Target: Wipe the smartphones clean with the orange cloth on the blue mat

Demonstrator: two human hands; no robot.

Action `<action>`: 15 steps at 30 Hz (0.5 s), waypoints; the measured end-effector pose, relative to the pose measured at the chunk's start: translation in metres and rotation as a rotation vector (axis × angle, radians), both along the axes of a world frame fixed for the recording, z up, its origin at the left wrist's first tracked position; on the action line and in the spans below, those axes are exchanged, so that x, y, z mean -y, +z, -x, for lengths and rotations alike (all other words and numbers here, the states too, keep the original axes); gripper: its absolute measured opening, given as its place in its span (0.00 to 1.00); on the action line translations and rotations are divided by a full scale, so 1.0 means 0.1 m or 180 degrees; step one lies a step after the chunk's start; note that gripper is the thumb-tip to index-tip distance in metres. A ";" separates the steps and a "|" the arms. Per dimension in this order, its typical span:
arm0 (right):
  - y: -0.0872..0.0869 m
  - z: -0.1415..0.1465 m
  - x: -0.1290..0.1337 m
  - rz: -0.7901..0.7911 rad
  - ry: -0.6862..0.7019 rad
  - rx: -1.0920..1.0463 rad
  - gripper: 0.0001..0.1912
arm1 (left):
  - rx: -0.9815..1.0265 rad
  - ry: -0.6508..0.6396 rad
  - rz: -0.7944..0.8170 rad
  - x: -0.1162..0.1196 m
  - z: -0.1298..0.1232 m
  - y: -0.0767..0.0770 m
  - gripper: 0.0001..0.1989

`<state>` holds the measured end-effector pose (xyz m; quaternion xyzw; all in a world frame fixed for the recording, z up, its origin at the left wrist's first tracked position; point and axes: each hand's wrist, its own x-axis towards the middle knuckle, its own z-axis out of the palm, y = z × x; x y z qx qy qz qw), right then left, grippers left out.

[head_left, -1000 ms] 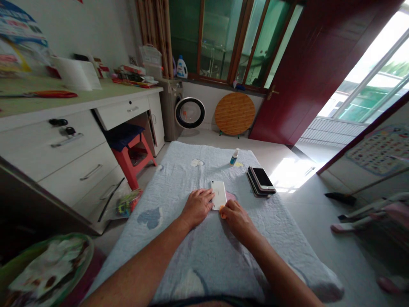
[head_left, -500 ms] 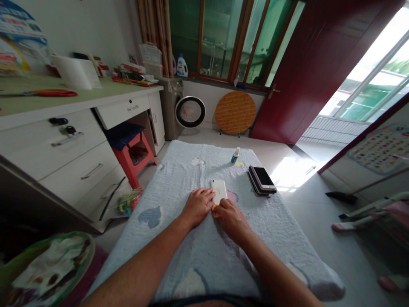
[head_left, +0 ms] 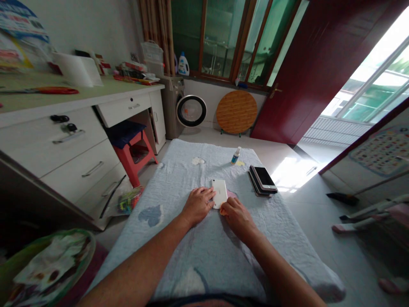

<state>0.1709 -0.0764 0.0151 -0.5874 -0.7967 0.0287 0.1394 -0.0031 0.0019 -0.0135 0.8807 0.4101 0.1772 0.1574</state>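
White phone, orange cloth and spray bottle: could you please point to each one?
White phone [head_left: 219,192], head view, middle of its back.
Orange cloth [head_left: 223,210], head view, its visible part.
Spray bottle [head_left: 235,157], head view, its body.

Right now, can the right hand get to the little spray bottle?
Probably yes: only the blue cover seems to lie between the right hand and the spray bottle; the stack of gadgets sits to the right. The hand's orange cloth might get in the way, though.

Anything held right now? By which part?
Right hand holds a small orange cloth; its gripped part is hidden by the hand. Left hand rests on the left edge of the white phone.
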 end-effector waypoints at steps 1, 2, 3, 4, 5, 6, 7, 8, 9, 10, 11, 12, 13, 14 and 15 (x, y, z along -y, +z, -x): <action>-0.01 0.04 -0.02 -0.0015 0.0045 0.0014 0.05 | 0.0010 0.0000 -0.0003 0.00 0.00 0.00 0.19; -0.03 0.07 -0.05 -0.0033 0.0091 0.0036 0.04 | 0.0017 -0.0001 -0.0008 0.00 0.00 0.00 0.19; -0.04 0.11 -0.07 -0.0059 0.0131 0.0063 0.04 | 0.0022 -0.0002 -0.0017 0.00 -0.01 0.00 0.19; -0.06 0.15 -0.09 -0.0096 0.0164 0.0092 0.04 | 0.0026 -0.0011 -0.0031 0.00 -0.01 0.00 0.19; -0.08 0.19 -0.11 -0.0137 0.0201 0.0117 0.03 | 0.0028 -0.0026 -0.0048 0.00 -0.01 0.00 0.18; -0.09 0.22 -0.13 -0.0177 0.0239 0.0137 0.03 | 0.0030 -0.0040 -0.0071 0.00 -0.01 -0.01 0.18; -0.11 0.25 -0.14 -0.0219 0.0274 0.0150 0.03 | 0.0030 -0.0052 -0.0093 0.00 -0.01 -0.01 0.18; -0.13 0.28 -0.15 -0.0258 0.0303 0.0156 0.03 | 0.0029 -0.0059 -0.0110 0.00 -0.01 -0.01 0.18; -0.14 0.29 -0.15 -0.0283 0.0324 0.0161 0.02 | 0.0025 -0.0056 -0.0120 -0.01 -0.01 -0.01 0.18; -0.14 0.30 -0.15 -0.0297 0.0337 0.0170 0.02 | 0.0021 -0.0048 -0.0122 0.00 -0.01 -0.01 0.18; -0.15 0.30 -0.14 -0.0301 0.0336 0.0183 0.02 | 0.0017 -0.0036 -0.0120 0.00 -0.01 -0.01 0.18; -0.14 0.29 -0.13 -0.0296 0.0334 0.0198 0.02 | 0.0014 -0.0027 -0.0112 0.00 -0.01 -0.01 0.18; -0.14 0.26 -0.11 -0.0286 0.0334 0.0210 0.02 | 0.0009 -0.0021 -0.0099 0.00 -0.01 0.00 0.18; -0.13 0.23 -0.09 -0.0276 0.0326 0.0220 0.02 | 0.0005 -0.0014 -0.0083 0.00 -0.01 0.00 0.19; -0.12 0.20 -0.07 -0.0276 0.0309 0.0230 0.02 | -0.0003 -0.0015 -0.0063 0.00 0.00 0.00 0.19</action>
